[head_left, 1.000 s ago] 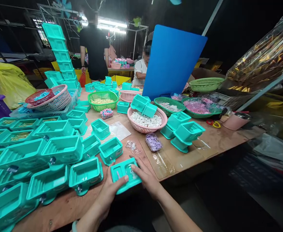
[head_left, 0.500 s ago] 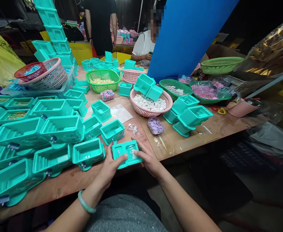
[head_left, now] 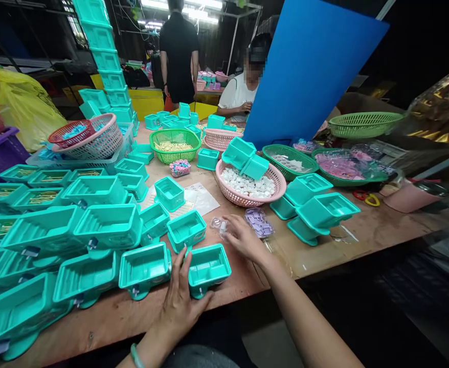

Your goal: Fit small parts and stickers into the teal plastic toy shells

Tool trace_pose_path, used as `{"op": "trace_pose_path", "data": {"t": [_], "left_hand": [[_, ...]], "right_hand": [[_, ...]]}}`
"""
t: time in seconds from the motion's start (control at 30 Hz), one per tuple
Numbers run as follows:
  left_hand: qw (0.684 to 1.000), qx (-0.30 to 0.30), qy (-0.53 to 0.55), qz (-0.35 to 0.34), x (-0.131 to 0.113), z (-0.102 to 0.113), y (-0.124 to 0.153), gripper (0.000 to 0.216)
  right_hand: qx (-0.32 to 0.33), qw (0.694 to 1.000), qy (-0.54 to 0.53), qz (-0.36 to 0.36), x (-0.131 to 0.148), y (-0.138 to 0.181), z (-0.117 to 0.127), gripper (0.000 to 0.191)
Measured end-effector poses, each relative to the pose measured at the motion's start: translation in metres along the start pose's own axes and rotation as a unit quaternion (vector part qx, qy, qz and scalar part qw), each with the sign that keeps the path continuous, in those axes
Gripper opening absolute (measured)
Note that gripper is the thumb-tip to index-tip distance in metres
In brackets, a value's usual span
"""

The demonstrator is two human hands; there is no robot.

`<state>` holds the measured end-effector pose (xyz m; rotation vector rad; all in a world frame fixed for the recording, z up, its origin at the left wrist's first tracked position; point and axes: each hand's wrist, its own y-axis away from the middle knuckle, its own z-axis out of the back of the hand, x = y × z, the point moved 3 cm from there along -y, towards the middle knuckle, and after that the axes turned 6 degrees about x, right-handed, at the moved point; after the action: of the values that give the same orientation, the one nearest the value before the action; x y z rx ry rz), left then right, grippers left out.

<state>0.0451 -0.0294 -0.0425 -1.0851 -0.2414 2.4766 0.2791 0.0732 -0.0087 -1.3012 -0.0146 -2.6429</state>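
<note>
From here, the left grip is loosely open, fingers resting along the left side of a turquoise box and thumb at its near corner. The right grip reaches past the box, fingers half bent over small clear plastic pieces; whether it has hold of any, I can't tell. Beyond both grips lies a white sheet, its marks too small to read. More turquoise boxes crowd the left grip's outer side. The desk is bare between box and right forearm, its front edge close to the left thumb.
</note>
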Motion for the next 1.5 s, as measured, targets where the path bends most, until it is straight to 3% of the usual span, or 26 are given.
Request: {"op": "trace_pose_path", "data": {"t": [0.1, 0.23, 0.4, 0.53, 0.63, 0.7, 0.8, 0.9, 1.07, 1.13, 1.27, 1.5], "left_hand": [[1.0, -0.002, -0.003, -0.005, -0.003, 0.003, 0.001, 0.097], [1.0, -0.014, -0.004, -0.008, -0.004, 0.006, 0.0, 0.093], [1.0, 0.001, -0.002, -0.024, -0.002, 0.006, 0.0, 0.094], [0.997, -0.019, -0.024, -0.066, -0.003, 0.005, 0.003, 0.094], [0.991, -0.038, -0.049, -0.116, -0.006, 0.006, 0.005, 0.096], [0.986, -0.049, -0.063, -0.148, -0.009, 0.007, 0.006, 0.094], [0.984, -0.057, -0.059, -0.157, -0.012, 0.011, 0.005, 0.089], [0.987, -0.044, -0.041, -0.148, -0.013, 0.014, 0.003, 0.086], [0.987, -0.017, -0.027, -0.16, -0.013, 0.015, 0.001, 0.079], [0.987, -0.016, -0.029, -0.158, -0.013, 0.015, 0.0, 0.076], [0.988, -0.02, -0.028, -0.149, -0.014, 0.015, -0.002, 0.071], [0.989, -0.043, -0.043, -0.133, -0.015, 0.018, -0.005, 0.072]], "right_hand": [[0.019, 0.99, 0.137, 0.009, -0.012, -0.019, -0.011, 0.053], [-0.005, 0.988, 0.153, 0.008, -0.026, -0.013, -0.019, 0.038], [-0.021, 0.987, 0.158, 0.019, -0.015, -0.014, -0.004, 0.051], [0.005, 0.986, 0.166, -0.006, 0.009, -0.078, -0.001, 0.043], [0.025, 0.982, 0.182, -0.05, 0.019, -0.148, -0.015, 0.029], [0.035, 0.978, 0.19, -0.082, 0.02, -0.185, -0.024, 0.03], [0.052, 0.975, 0.191, -0.103, 0.015, -0.206, -0.026, 0.036], [0.067, 0.979, 0.175, -0.08, 0.009, -0.178, -0.015, 0.028], [0.079, 0.99, 0.113, -0.025, 0.003, -0.075, -0.003, 0.023], [0.063, 0.994, 0.08, -0.026, -0.002, -0.05, -0.004, 0.017], [-0.001, 0.998, 0.003, -0.066, -0.019, -0.048, -0.002, 0.02], [0.007, 0.989, -0.115, -0.096, -0.029, -0.067, 0.008, 0.02]]}}
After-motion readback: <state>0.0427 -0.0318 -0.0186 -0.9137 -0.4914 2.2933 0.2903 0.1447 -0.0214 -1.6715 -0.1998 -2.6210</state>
